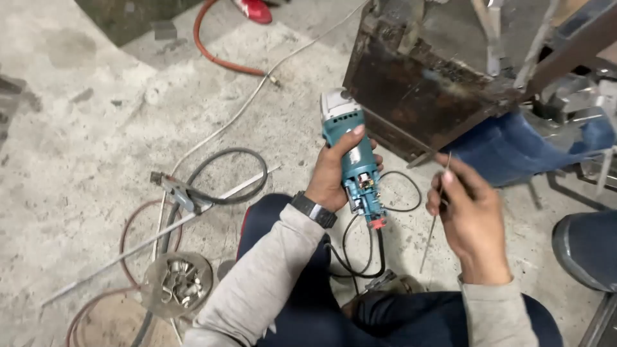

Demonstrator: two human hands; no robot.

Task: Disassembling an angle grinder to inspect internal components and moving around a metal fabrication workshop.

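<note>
Light grey long sleeves on both arms; black wristwatch on left wrist; dark navy trousers.

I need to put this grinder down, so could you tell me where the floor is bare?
Bare concrete floor lies upper left, bordered by the white cable and red hose. Crowded: lower left, with the clamp, long rod and round dish; and right, around the rusty metal box.

No packages, signs or screens are in view. The one label is a small pale patch on the teal angle grinder, near the middle of the scene, too blurred to make out.
</note>
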